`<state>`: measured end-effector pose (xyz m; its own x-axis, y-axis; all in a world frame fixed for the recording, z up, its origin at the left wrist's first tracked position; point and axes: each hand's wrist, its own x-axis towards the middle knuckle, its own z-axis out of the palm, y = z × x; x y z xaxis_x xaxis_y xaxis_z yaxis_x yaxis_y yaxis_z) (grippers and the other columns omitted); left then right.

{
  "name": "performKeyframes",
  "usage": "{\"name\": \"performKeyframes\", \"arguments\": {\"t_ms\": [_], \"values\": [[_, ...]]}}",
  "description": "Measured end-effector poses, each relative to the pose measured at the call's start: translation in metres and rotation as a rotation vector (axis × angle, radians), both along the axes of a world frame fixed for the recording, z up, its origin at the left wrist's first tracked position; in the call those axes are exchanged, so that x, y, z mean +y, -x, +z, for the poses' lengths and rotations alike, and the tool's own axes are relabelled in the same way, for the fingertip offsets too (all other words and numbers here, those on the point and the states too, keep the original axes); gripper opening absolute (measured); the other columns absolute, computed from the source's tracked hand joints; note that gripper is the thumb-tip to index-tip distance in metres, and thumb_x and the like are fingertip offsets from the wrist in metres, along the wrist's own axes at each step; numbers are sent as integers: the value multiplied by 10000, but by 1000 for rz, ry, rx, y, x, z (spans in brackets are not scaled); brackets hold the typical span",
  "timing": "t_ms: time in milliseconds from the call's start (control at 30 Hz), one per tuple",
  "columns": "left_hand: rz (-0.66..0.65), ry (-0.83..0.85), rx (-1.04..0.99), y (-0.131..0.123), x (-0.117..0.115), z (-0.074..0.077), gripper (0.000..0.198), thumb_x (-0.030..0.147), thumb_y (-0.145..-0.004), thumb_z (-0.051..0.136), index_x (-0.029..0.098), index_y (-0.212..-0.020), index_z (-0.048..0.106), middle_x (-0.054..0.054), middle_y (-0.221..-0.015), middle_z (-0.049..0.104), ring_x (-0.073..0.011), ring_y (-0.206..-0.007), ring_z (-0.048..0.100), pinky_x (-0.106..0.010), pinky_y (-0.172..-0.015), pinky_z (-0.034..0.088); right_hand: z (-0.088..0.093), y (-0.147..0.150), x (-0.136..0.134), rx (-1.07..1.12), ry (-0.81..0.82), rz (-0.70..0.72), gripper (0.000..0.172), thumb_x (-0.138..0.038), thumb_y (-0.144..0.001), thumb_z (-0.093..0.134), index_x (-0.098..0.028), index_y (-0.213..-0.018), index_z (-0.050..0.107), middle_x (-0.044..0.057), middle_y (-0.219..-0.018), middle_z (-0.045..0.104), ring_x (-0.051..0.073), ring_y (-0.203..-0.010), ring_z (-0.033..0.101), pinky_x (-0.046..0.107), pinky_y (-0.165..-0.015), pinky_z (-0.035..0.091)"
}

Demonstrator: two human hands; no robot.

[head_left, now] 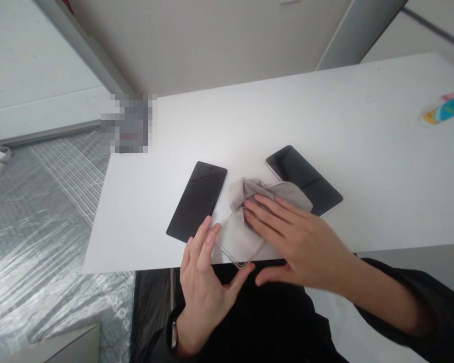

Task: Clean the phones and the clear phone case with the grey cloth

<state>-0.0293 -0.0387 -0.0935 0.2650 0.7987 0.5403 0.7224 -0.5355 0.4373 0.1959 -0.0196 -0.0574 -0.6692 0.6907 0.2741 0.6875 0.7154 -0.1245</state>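
A clear phone case (242,241) is gripped at its near corner and left side by my left hand (202,285), close to the table's front edge. My right hand (302,242) presses a grey cloth (287,192) onto the far part of the case, its fingers laid over the folds. The cloth hides much of the case's far end. One dark phone (197,197) lies screen up just left of the case, partly behind my left fingertips. Another dark phone (310,175) lies at the right, with the cloth and my right hand covering its near-left part.
Both phones rest on a white table (371,146). A blue and yellow bottle or can (448,110) lies at the far right edge of view. A blurred-out object (134,126) sits at the table's back left corner. Plastic sheeting (60,201) covers the floor at left.
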Motion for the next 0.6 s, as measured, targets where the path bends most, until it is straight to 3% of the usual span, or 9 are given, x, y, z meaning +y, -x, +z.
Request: {"name": "performKeyframes", "arguments": {"t_ms": [100, 200, 267, 367, 433, 500, 600], "values": [[6, -20, -8, 0, 0, -1, 865, 390, -950, 798, 135, -1634, 333, -275, -1439, 665, -338, -1404, 637, -512, -1130, 534, 1, 1, 0, 19, 45, 145, 1003, -833, -1060, 248, -2, -1520, 573, 169, -1599, 548, 323, -1484, 534, 481, -1230, 465], [19, -31, -7, 0, 0, -3, 942, 446, -910, 845, 129, -1634, 332, -261, -1375, 710, -347, -1404, 637, -523, -1141, 525, 1, 3, -1, 15, 15, 60, 907, -755, -1103, 300, 5, -1508, 583, 194, -1584, 557, 350, -1463, 555, 521, -1197, 491], [13, -31, -8, 0, 0, -3, 940, 437, -910, 849, 129, -1635, 335, -250, -1355, 724, -339, -1416, 628, -514, -1156, 514, 0, 5, -2, 29, -21, 16, 968, -790, -1078, 313, 42, -1489, 588, 238, -1564, 562, 392, -1456, 554, 533, -1175, 503], [10, -37, -16, 0, 1, -3, 876, 416, -944, 813, 138, -1634, 352, -269, -1441, 664, -319, -1427, 619, -474, -1145, 525, -1, 6, -3, 66, 21, 128, 1004, -832, -1059, 232, -3, -1485, 605, 185, -1581, 565, 322, -1460, 560, 472, -1208, 480], [12, -40, -15, 1, 1, -3, 927, 435, -926, 834, 149, -1649, 330, -257, -1417, 682, -319, -1429, 617, -480, -1147, 523, -2, 4, -3, 56, 13, 51, 900, -749, -1111, 223, -29, -1482, 616, 170, -1586, 562, 332, -1456, 564, 507, -1205, 470], [3, -30, -9, 1, 1, -3, 946, 437, -925, 836, 159, -1660, 310, -225, -1354, 726, -311, -1436, 610, -487, -1166, 507, -2, 2, -3, 49, -19, -14, 915, -747, -1112, 209, -13, -1479, 613, 189, -1585, 557, 366, -1470, 545, 533, -1194, 467], [-8, -41, -11, 1, 2, -3, 883, 395, -948, 813, 149, -1649, 335, -247, -1411, 688, -301, -1436, 610, -466, -1149, 524, -2, 1, -3, 68, 1, 110, 964, -785, -1093, 163, -25, -1487, 605, 140, -1584, 571, 294, -1483, 539, 460, -1221, 461]]}}
